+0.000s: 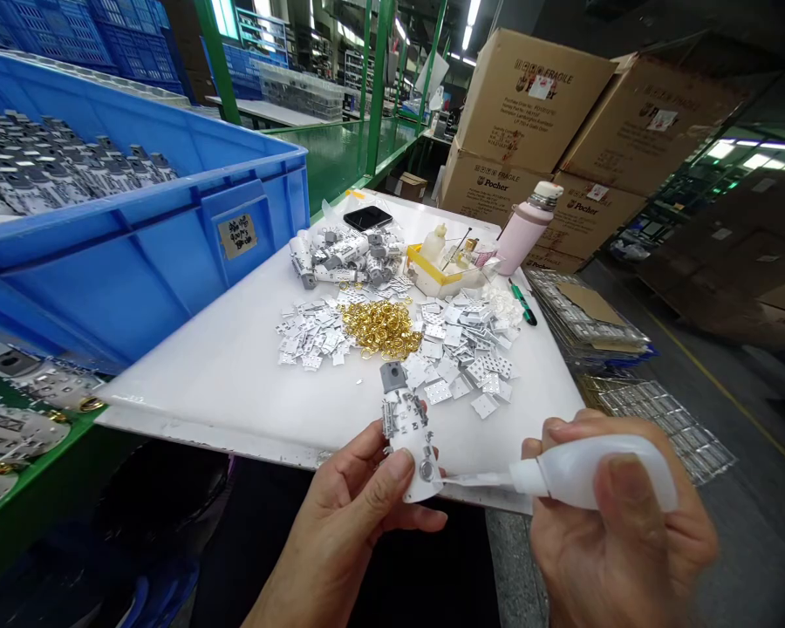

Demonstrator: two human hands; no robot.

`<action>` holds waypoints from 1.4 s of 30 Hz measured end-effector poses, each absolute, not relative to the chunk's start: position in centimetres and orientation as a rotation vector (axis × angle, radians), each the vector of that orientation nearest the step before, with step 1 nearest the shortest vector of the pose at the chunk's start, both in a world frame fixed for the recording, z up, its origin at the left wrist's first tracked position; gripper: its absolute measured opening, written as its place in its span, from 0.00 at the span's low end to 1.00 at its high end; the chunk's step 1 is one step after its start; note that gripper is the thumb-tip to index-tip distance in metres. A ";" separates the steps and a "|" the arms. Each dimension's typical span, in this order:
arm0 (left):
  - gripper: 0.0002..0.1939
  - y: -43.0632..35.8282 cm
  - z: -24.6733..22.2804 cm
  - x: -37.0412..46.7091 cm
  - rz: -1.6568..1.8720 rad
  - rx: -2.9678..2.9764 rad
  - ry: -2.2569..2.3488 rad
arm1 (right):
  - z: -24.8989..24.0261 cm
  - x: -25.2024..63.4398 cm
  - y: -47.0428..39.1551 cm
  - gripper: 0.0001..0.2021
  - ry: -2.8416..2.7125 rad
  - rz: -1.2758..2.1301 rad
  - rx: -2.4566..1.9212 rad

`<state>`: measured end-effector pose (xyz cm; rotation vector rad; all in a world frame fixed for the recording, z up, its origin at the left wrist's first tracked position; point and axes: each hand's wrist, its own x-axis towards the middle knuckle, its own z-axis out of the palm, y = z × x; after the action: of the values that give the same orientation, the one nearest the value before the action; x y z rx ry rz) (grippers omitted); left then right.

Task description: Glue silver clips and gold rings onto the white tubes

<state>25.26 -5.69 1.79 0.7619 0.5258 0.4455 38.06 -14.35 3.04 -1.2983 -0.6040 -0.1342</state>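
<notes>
So, the left hand [366, 493] has a snug grip on a white piece with a grey end [409, 436], held tilted over the near edge of the tabletop [215, 371], thumb across its lower part beside a round ring-like detail. The right hand [628, 541] has its grip wrapped around a white squeeze bottle [582, 471], lying roughly sideways, with the thin nozzle pointing at the lower edge of that piece. The tip is right at the edge, but I can't tell if it's actually touching

Just beyond the held piece there's a heap of gold rings [380, 327], with small white plates [461, 344] scattered on both sides of it. Behind the rings sits a pile of similar grey and white pieces [346, 257], with a black phone [367, 218] further back. To the right of that pile is a yellow-edged tray [425, 265] with a little bottle [435, 242] in it, then a pink flask [525, 231] and a green pen-like tool [523, 303] near the right edge

Over on the left, a big blue crate [144, 270] holds loads more pieces, and Pocher cartons [529, 96] are stacked up at the back right
</notes>
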 end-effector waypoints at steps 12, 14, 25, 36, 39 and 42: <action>0.15 -5.8 1.5 25.3 0.453 0.745 0.533 | 3.0 38.0 -14.4 0.12 -0.580 -0.115 -1.287; 0.14 -5.8 1.9 25.4 0.454 0.725 0.547 | 3.2 38.7 -14.5 0.12 -0.539 -0.015 -1.234; 0.16 -4.5 1.1 24.3 0.503 0.668 0.703 | -2.4 50.6 -17.2 0.19 -0.637 0.091 -1.835; 0.14 -3.6 1.2 23.6 0.551 0.705 0.716 | -1.1 46.8 -15.8 0.09 -0.878 -0.646 -1.824; 0.14 -3.6 1.3 23.5 0.529 0.715 0.686 | 0.1 44.2 -12.0 0.04 -1.270 -0.378 -1.788; 0.16 -3.8 1.5 23.3 0.550 0.686 0.731 | 0.1 42.9 -7.1 0.04 -1.535 -0.145 -1.809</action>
<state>23.33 -3.81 1.52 0.6864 0.7309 0.5502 42.85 -7.08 0.08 -1.8087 -1.5349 -0.1447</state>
